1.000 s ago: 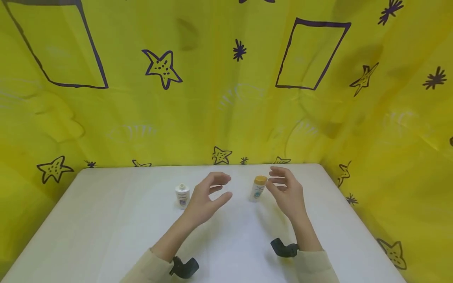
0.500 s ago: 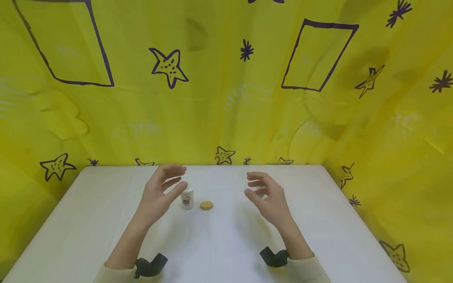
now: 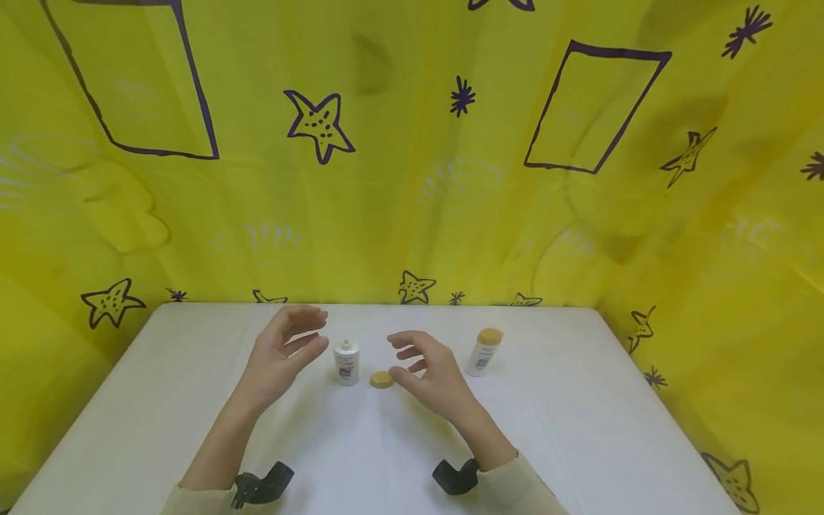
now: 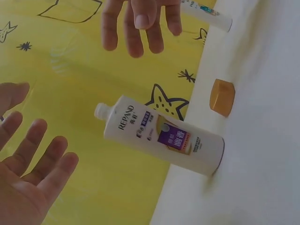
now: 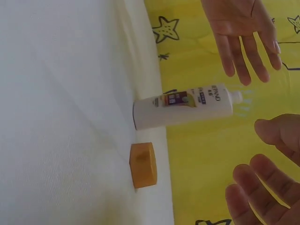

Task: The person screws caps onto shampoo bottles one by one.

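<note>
An uncapped white shampoo bottle (image 3: 347, 363) with a purple label stands upright near the table's middle. Beside it on the right lies its loose orange-gold cap (image 3: 380, 380). My left hand (image 3: 277, 357) hovers left of the bottle, fingers relaxed and apart from it. Over the cap's right side hangs my right hand (image 3: 431, 372), fingers loosely bent with nothing in them; its thumb overlaps the cap's edge in the head view. In the right wrist view the cap (image 5: 143, 165) sits below the fingers, a gap between them. Both wrist views show the bottle's bare neck.
A second white bottle (image 3: 483, 355), with its gold cap on, stands to the right of my right hand. The white table (image 3: 579, 429) ends at a yellow curtain (image 3: 360, 214) with drawn stars, which hangs behind and at both sides.
My left hand has moved left, away from the middle. My right hand has come left from the capped bottle to the loose cap. The view has shifted slightly.
</note>
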The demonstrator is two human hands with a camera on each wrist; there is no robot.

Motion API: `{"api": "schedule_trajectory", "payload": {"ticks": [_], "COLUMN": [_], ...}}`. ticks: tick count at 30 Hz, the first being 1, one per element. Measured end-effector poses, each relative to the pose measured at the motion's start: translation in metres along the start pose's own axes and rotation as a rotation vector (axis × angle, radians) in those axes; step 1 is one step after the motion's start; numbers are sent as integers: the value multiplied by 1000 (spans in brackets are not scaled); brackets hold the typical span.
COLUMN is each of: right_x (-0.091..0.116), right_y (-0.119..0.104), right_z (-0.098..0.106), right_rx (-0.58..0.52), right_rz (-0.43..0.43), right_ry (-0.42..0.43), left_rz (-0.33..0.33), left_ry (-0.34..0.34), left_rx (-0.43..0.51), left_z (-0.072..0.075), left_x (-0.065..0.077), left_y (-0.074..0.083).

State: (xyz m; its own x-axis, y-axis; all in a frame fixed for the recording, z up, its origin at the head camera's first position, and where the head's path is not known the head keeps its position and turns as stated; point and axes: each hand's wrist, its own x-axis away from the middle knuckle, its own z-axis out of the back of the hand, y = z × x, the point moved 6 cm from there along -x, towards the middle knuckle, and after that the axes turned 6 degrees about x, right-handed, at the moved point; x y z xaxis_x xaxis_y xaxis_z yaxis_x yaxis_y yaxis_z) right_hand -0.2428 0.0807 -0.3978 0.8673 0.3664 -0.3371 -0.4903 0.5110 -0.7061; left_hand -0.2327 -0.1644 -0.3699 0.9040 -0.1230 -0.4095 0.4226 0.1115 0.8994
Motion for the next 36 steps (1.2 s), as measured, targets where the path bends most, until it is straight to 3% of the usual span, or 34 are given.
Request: {"api": "schedule_trajectory", "payload": {"ticks": [9,16,27,36], "right_x": [-8,-7,-1,-4], "right_y": [4,15,24,25], "right_z": [-32,-47,-58,-60], "right_rx": [55,177,291,368], "right_rz": [-111,-201,-194,-146], "right_ry": [-153,-262,-323,-328], "left_rz": [122,190,278,317], "left_ry": [-51,-137,-190,-186], "left_rx": [-22,1,12,6], "left_z": [-1,-16,-28,-33], "left_x": [3,6,12,14], "left_y": [-23,-41,-62,-74]}}
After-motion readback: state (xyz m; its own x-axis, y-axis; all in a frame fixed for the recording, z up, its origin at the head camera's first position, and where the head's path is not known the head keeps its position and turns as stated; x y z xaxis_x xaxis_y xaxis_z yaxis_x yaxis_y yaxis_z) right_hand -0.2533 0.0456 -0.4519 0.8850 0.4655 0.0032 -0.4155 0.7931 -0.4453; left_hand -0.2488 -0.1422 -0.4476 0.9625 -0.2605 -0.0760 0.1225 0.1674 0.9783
